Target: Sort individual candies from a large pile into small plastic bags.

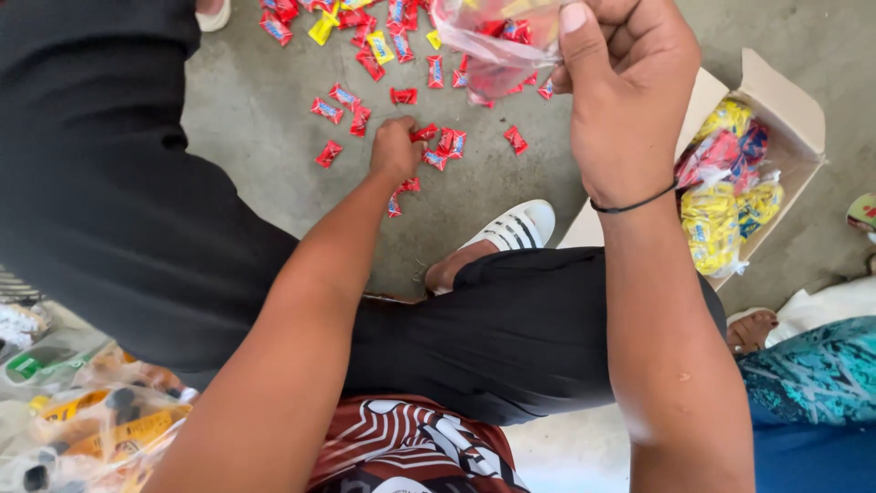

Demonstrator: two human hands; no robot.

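Many red candies (365,55) lie scattered on the floor (265,155). Your left hand (395,149) closes on several; your right hand (630,91) pinches the clear bag (493,41) open. Next move likely requires lifting them into it.

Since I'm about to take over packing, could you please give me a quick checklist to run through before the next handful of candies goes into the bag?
1. Left hand closed on red candies on the floor: ok.
2. Right hand holding the clear plastic bag up: ok.
3. Bag mouth open to receive candies: cannot tell, the top is out of frame.
4. More candies within reach on the concrete floor: ok.
5. Cardboard box of filled packets open beside the right arm: ok.
6. Yellow candies kept apart from red: not ok, mixed.
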